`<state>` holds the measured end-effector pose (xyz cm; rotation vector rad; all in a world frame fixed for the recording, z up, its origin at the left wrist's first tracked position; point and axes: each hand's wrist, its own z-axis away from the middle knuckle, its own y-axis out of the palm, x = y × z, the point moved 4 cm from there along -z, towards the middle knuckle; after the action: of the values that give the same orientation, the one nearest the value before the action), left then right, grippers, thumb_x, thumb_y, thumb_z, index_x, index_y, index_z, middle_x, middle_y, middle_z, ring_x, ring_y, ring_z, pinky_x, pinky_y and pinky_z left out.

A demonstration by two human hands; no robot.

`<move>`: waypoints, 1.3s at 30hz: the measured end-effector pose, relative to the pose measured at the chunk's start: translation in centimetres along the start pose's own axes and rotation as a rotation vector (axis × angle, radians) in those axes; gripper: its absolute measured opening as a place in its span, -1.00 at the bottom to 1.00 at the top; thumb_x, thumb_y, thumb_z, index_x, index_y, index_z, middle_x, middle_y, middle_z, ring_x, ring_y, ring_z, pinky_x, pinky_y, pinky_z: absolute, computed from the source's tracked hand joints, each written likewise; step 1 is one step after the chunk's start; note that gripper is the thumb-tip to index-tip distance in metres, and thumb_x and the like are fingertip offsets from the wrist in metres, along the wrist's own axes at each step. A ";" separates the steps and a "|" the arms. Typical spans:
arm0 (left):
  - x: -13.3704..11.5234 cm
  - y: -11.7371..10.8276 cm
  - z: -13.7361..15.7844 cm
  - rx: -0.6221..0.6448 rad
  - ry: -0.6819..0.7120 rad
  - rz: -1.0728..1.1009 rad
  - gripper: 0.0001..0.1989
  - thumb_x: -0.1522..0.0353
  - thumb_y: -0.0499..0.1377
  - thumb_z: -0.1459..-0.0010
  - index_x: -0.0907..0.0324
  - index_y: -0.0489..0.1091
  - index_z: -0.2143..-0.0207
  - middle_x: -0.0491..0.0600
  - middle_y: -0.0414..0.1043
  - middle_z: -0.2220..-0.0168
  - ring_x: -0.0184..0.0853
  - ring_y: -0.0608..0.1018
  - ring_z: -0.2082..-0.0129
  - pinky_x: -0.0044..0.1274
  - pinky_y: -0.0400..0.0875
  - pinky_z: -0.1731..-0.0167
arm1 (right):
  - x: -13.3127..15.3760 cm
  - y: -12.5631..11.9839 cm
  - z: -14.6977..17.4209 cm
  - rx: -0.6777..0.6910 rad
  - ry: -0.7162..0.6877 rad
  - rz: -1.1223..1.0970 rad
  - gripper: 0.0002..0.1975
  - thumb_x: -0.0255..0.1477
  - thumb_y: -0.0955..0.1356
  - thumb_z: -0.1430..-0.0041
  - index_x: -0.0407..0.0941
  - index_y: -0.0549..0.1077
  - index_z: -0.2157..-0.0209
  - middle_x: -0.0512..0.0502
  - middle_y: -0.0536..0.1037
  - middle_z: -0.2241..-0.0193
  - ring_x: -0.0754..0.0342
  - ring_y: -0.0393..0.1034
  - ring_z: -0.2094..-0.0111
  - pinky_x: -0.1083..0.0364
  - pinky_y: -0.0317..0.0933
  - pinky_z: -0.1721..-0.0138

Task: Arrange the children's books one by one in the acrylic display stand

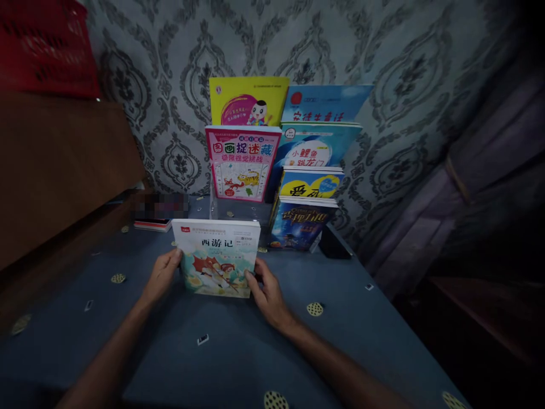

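Observation:
Between my two hands a white and green picture book (pixel 217 262) stands nearly upright, its front cover toward me, low over the table. My left hand (pixel 164 270) grips its left edge, and my right hand (pixel 266 289) holds the right edge with the thumb on the cover. Behind it a pink book (pixel 243 165) leans in a clear stand (pixel 234 213), with a yellow book (pixel 249 102) at its back. To the right rises a stepped row: a dark blue book (pixel 302 224), a yellow and blue book (pixel 313 184), a teal book (pixel 321 142) and a blue book (pixel 327 102).
A blue patterned cloth covers the table (pixel 162 352). Several books (pixel 153 224) lie stacked at the back left, partly blurred. A dark flat object (pixel 336 244) lies by the right edge. A brown wooden panel (pixel 55 176) and a red bag (pixel 46 51) bound the left; a curtain (pixel 447 170) hangs right.

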<state>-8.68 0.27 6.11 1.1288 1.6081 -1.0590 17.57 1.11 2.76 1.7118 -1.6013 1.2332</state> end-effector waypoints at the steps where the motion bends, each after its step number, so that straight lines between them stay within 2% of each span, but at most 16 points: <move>1: 0.2 0.1 0.0 0.005 -0.007 -0.012 -0.33 -0.24 0.19 -0.03 0.21 0.44 0.60 -0.07 0.39 0.60 -0.37 0.35 0.54 -0.57 0.28 0.50 | 0.0 0.0 0.0 0.001 0.000 -0.001 -0.64 -0.24 0.23 -0.43 -0.10 0.34 -0.14 -0.20 0.59 0.01 -0.05 0.52 0.00 -0.01 0.43 0.00; 4: 0.6 0.2 0.0 0.019 -0.041 -0.033 -0.33 -0.25 0.21 0.02 0.21 0.46 0.57 -0.07 0.42 0.60 -0.37 0.37 0.55 -0.58 0.28 0.52 | 0.0 0.1 0.1 -0.004 0.000 0.017 -0.65 -0.25 0.23 -0.42 -0.10 0.35 -0.12 -0.19 0.59 0.01 -0.04 0.53 0.03 0.00 0.43 0.02; 6: 0.8 0.3 0.0 0.043 -0.067 -0.033 -0.33 -0.25 0.22 0.04 0.22 0.51 0.51 -0.05 0.48 0.56 -0.33 0.44 0.53 -0.56 0.36 0.48 | -0.1 0.1 0.2 -0.008 0.002 0.029 -0.65 -0.27 0.23 -0.42 -0.10 0.35 -0.14 -0.19 0.58 -0.01 -0.04 0.52 0.01 0.01 0.42 0.02; 10: 0.7 0.5 0.2 0.124 -0.098 0.006 -0.34 -0.21 0.28 0.07 0.24 0.57 0.34 0.05 0.64 0.36 -0.17 0.61 0.37 -0.42 0.54 0.28 | 0.0 0.1 0.3 -0.007 -0.001 0.044 -0.67 -0.30 0.24 -0.42 -0.09 0.34 -0.13 -0.19 0.58 0.01 -0.05 0.51 0.00 0.02 0.41 0.04; 14: 0.6 0.7 0.4 0.144 -0.144 0.029 -0.36 -0.12 0.41 0.20 0.24 0.59 0.29 0.13 0.68 0.23 -0.03 0.67 0.23 -0.31 0.59 0.15 | 0.2 0.2 0.4 -0.005 0.009 0.059 -0.72 -0.30 0.25 -0.40 -0.07 0.36 -0.07 -0.14 0.60 0.11 -0.03 0.52 0.11 0.04 0.40 0.12; 18: 0.6 0.7 0.5 0.136 -0.190 0.029 -0.37 -0.08 0.47 0.29 0.24 0.61 0.31 0.16 0.68 0.21 0.00 0.69 0.22 -0.25 0.61 0.14 | 0.0 0.4 0.5 0.006 0.023 0.066 -0.72 -0.32 0.26 -0.39 -0.07 0.33 -0.08 -0.17 0.59 0.07 -0.04 0.51 0.09 0.03 0.39 0.09; 22: 0.9 0.4 0.4 0.149 -0.179 -0.066 -0.38 -0.10 0.47 0.33 0.21 0.62 0.36 0.14 0.69 0.24 0.02 0.69 0.24 -0.23 0.63 0.14 | 0.0 0.4 0.6 0.019 0.005 0.122 -0.71 -0.34 0.25 -0.39 -0.08 0.31 -0.10 -0.18 0.58 0.01 -0.03 0.50 0.07 0.02 0.37 0.06; 26: 1.4 0.3 0.2 0.146 -0.160 -0.111 -0.38 -0.12 0.47 0.36 0.18 0.63 0.39 0.10 0.69 0.28 0.01 0.69 0.23 -0.27 0.64 0.15 | -0.1 0.3 0.6 0.036 -0.006 0.165 -0.71 -0.32 0.24 -0.39 -0.08 0.32 -0.09 -0.18 0.58 0.06 -0.04 0.49 0.08 0.02 0.37 0.07; 33: 1.3 0.7 0.1 0.180 -0.117 -0.161 -0.38 -0.14 0.45 0.33 0.17 0.63 0.39 0.11 0.69 0.31 0.01 0.69 0.24 -0.26 0.65 0.16 | -0.1 0.2 0.7 0.026 -0.054 0.157 -0.70 -0.32 0.25 -0.39 -0.08 0.31 -0.10 -0.20 0.56 0.04 -0.04 0.49 0.03 0.01 0.38 0.03; 39: 0.8 1.1 0.2 0.228 -0.135 -0.126 -0.34 -0.15 0.43 0.27 0.22 0.64 0.31 0.17 0.68 0.22 0.04 0.69 0.19 -0.20 0.61 0.07 | -0.3 0.2 0.8 0.019 -0.039 0.143 -0.71 -0.35 0.26 -0.39 -0.09 0.32 -0.09 -0.20 0.59 0.06 -0.05 0.51 0.08 0.01 0.39 0.08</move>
<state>-7.72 0.48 5.09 1.0877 1.4947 -1.3996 17.62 0.57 2.06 1.6665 -1.7664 1.2928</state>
